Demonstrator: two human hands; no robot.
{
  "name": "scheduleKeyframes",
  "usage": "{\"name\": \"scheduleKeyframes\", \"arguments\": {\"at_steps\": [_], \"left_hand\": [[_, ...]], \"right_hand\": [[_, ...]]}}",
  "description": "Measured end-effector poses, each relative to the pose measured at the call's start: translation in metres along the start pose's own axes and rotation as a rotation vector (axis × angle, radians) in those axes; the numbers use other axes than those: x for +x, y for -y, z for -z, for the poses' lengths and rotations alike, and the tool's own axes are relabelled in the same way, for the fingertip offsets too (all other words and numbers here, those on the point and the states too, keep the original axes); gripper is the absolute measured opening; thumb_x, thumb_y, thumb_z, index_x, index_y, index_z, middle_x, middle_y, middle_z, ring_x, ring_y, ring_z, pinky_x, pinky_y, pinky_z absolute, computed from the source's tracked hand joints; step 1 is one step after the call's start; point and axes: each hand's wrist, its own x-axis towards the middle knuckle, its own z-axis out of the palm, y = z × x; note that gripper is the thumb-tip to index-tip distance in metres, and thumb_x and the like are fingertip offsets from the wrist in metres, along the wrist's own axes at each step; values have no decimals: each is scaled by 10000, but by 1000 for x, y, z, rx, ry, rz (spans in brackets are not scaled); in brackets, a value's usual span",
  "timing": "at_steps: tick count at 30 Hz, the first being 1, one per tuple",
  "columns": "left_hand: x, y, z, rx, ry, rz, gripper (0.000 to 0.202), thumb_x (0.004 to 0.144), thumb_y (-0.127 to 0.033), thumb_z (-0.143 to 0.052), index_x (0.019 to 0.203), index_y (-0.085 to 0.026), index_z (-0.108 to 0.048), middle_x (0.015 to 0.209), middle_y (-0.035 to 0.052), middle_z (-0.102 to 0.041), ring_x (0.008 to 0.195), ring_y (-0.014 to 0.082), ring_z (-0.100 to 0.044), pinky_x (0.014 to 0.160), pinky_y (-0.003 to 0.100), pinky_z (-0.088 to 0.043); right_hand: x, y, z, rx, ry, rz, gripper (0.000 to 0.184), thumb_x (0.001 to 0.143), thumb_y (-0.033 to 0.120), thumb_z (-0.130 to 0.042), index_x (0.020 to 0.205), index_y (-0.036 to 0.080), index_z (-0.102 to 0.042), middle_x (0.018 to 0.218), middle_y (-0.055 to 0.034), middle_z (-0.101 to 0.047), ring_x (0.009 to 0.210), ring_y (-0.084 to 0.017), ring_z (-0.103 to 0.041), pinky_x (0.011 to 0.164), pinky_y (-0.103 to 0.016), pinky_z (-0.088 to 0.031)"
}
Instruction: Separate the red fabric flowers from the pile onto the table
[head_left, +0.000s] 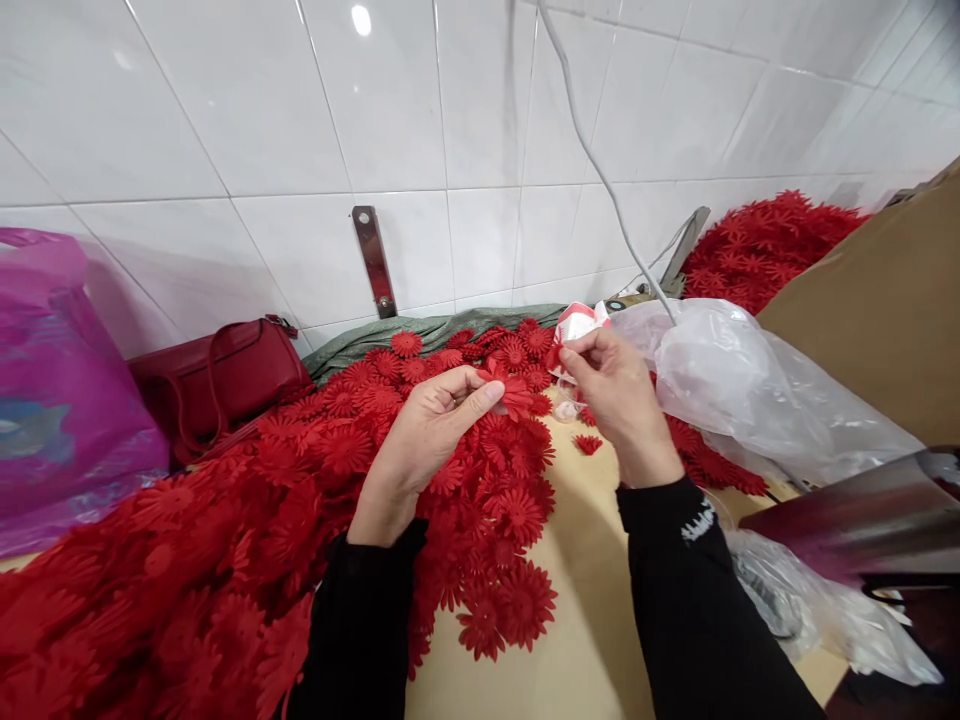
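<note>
My left hand (435,425) pinches a red artificial flower (514,393) between thumb and fingers, over the edge of a big heap of similar red flower pieces (345,450). To its right, my right hand (619,395) is closed with its fingertips together on a small red petal piece (555,356), held a short way apart from the flower. Part of that piece is hidden by the fingers. One small red flower piece (588,443) lies on the pale tabletop (577,560) below and between the hands.
A white and red packet (581,322) stands behind my right hand. Clear plastic bags (735,370) and a brown cardboard piece (877,330) are at the right, with another red pile (772,245) behind. On the left are a red handbag (225,375) and purple bag (67,390). A grey cable (592,150) hangs down.
</note>
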Motion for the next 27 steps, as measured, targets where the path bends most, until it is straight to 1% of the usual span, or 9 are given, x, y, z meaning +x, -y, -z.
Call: {"name": "scheduleKeyframes", "arguments": {"at_steps": [2, 6, 8, 12, 15, 17, 20, 23, 27], "left_hand": [[1, 0, 0, -12, -37, 16, 272, 886, -449, -721, 818, -187, -697, 823, 9, -700, 799, 146, -620, 842, 265, -470], [4, 4, -3, -52, -138, 44, 274, 860, -451, -738, 832, -183, -682, 803, 4, -701, 789, 149, -632, 845, 269, -473], [5, 5, -5, -57, -148, 57, 289, 849, -459, -747, 841, -179, -677, 805, 1, -696, 788, 147, -638, 837, 264, -474], [3, 4, -9, -47, -69, 88, 308, 851, -468, -743, 872, -165, -691, 843, 6, -697, 799, 146, -632, 821, 261, -481], [3, 3, -13, -55, 22, 82, 330, 845, -486, -750, 883, -161, -711, 843, 15, -707, 801, 151, -629, 826, 267, -489], [3, 3, -14, -80, 61, 83, 365, 882, -524, -704, 900, -160, -722, 858, 30, -716, 826, 161, -645, 866, 284, -497], [3, 6, -16, -118, 33, 84, 403, 922, -551, -650, 875, -157, -716, 838, 26, -700, 812, 148, -633, 851, 276, -495], [4, 9, -18, -144, -40, 88, 332, 857, -481, -752, 862, -153, -703, 816, -5, -676, 758, 115, -581, 756, 233, -465], [4, 12, -18, -181, -8, 131, 311, 816, -435, -791, 904, -145, -723, 825, -2, -691, 762, 116, -582, 757, 236, -469]], "right_hand": [[2, 3, 12, 35, 108, -49, 128, 821, 282, -701, 815, 207, -597, 748, 16, -624, 670, -131, -552, 625, -284, -422], [-7, 25, 31, 24, 498, -58, 152, 813, 309, -753, 886, 206, -667, 835, 0, -663, 713, -128, -583, 644, -286, -469], [-12, 37, 35, -48, 615, -71, 211, 817, 353, -775, 964, 220, -705, 900, -19, -693, 745, -145, -605, 640, -295, -488], [-16, 45, 26, -53, 527, -62, 256, 871, 409, -732, 1045, 224, -703, 991, -34, -701, 776, -142, -610, 644, -291, -498], [-14, 40, 10, 67, 472, -9, 156, 873, 302, -709, 989, 203, -678, 978, -28, -699, 836, -138, -629, 765, -306, -523], [-14, 36, 0, 82, 439, 16, 94, 862, 244, -694, 937, 197, -661, 910, -13, -683, 813, -132, -619, 775, -307, -514], [-15, 36, -6, 68, 407, 25, 90, 848, 230, -700, 910, 193, -647, 871, -3, -662, 791, -131, -598, 754, -303, -486], [-17, 39, -4, 73, 439, 43, 75, 879, 256, -672, 911, 194, -643, 870, -1, -652, 805, -134, -585, 762, -306, -468], [-15, 37, -1, 40, 431, 81, 55, 889, 238, -642, 877, 184, -645, 823, 7, -622, 762, -126, -556, 734, -300, -459]]}}
